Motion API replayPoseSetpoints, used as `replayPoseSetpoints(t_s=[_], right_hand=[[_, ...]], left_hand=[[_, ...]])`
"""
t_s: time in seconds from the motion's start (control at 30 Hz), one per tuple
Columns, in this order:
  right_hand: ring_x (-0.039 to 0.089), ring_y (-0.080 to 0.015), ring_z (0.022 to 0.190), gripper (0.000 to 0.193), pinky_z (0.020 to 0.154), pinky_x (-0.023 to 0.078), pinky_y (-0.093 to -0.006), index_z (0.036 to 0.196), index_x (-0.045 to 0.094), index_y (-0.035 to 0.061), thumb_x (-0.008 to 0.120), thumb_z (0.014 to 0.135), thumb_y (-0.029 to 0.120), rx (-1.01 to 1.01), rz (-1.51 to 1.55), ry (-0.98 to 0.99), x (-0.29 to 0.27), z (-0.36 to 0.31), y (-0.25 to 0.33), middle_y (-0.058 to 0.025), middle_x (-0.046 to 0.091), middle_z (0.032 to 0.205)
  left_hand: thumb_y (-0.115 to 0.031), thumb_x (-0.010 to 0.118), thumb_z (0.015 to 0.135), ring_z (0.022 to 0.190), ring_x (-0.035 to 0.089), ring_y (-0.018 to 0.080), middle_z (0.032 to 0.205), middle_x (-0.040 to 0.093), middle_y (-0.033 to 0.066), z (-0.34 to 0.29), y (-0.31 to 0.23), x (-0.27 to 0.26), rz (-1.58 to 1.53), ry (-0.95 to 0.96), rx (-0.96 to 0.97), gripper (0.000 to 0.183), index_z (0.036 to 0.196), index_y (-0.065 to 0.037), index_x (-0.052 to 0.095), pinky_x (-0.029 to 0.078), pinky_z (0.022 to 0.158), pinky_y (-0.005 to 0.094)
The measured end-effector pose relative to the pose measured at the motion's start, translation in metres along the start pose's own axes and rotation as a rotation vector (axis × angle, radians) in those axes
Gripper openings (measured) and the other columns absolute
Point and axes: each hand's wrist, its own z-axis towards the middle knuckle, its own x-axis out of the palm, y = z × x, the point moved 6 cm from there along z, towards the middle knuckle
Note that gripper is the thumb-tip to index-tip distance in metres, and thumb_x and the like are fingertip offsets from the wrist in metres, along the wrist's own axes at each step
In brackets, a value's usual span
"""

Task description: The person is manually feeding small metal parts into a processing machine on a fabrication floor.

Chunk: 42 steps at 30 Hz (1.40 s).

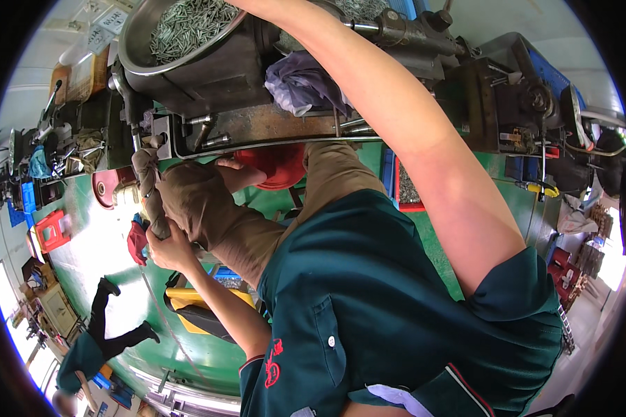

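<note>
Apparently, in the head view, the left hand (170,248), left of centre, is closed around the lower end of a cloth-wrapped handle (152,205). The right forearm (355,62) runs out past the top edge beside a bowl (133,48) of metal pins (188,31); I cannot tell the right hand's grip. The step looks like working the handle while reaching; the next move probably calls for a steady left hold.

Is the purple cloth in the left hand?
No, the purple cloth lies bunched on the machine bed, while the left hand grips the wrapped lever.
</note>
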Motion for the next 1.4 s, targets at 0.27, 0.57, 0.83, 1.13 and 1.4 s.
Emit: replayPoseSetpoints(t_s=[0.27, 0.57, 0.83, 1.13, 1.4], right_hand=[[0.054, -0.0306, 0.051, 0.029, 0.049, 0.04, -0.0373, 0.056, 0.053, -0.0032, 0.054, 0.07, 0.022, 0.04, -0.06, 0.019, -0.001, -0.001, -0.012, -0.02, 0.051, 0.054], [0.053, -0.0306, 0.051, 0.028, 0.049, 0.04, -0.0373, 0.057, 0.053, -0.0027, 0.054, 0.07, 0.021, 0.014, -0.015, -0.002, 0.001, 0.003, -0.004, -0.0195, 0.052, 0.054], [0.054, -0.03, 0.051, 0.028, 0.049, 0.04, -0.0367, 0.056, 0.054, -0.0014, 0.054, 0.07, 0.022, 0.013, -0.054, -0.007, 0.0, -0.001, -0.002, -0.0184, 0.052, 0.053], [0.054, -0.0291, 0.05, 0.029, 0.049, 0.04, -0.0363, 0.054, 0.054, -0.001, 0.054, 0.071, 0.022, -0.004, -0.044, -0.005, 0.001, 0.001, -0.004, -0.0173, 0.053, 0.053], [0.052, -0.0264, 0.046, 0.029, 0.047, 0.039, -0.0354, 0.052, 0.051, -0.002, 0.054, 0.071, 0.02, 0.019, -0.02, 0.017, 0.0, 0.001, -0.004, -0.0167, 0.051, 0.049]], left_hand=[[-0.036, 0.063, 0.064, 0.061, 0.057, 0.0339, 0.067, 0.059, 0.0152, -0.001, -0.002, 0.012, -0.029, 0.046, -0.012, 0.033, 0.08, -0.007, 0.06, 0.041, 0.052, 0.0429], [-0.035, 0.064, 0.063, 0.06, 0.056, 0.0334, 0.065, 0.059, 0.0154, 0.002, -0.001, 0.005, 0.002, 0.023, -0.034, 0.034, 0.081, -0.006, 0.061, 0.042, 0.052, 0.0427], [-0.035, 0.064, 0.062, 0.059, 0.056, 0.0338, 0.064, 0.058, 0.0155, -0.001, 0.001, 0.002, -0.004, 0.016, -0.029, 0.034, 0.082, -0.007, 0.06, 0.041, 0.051, 0.043], [-0.035, 0.063, 0.062, 0.059, 0.056, 0.0338, 0.064, 0.058, 0.0152, -0.001, 0.002, 0.003, -0.019, 0.016, -0.034, 0.033, 0.081, -0.008, 0.061, 0.041, 0.051, 0.0424], [-0.034, 0.063, 0.063, 0.058, 0.056, 0.0335, 0.064, 0.058, 0.0155, 0.0, 0.0, 0.003, -0.011, 0.017, -0.031, 0.033, 0.081, -0.007, 0.061, 0.041, 0.051, 0.0422]])
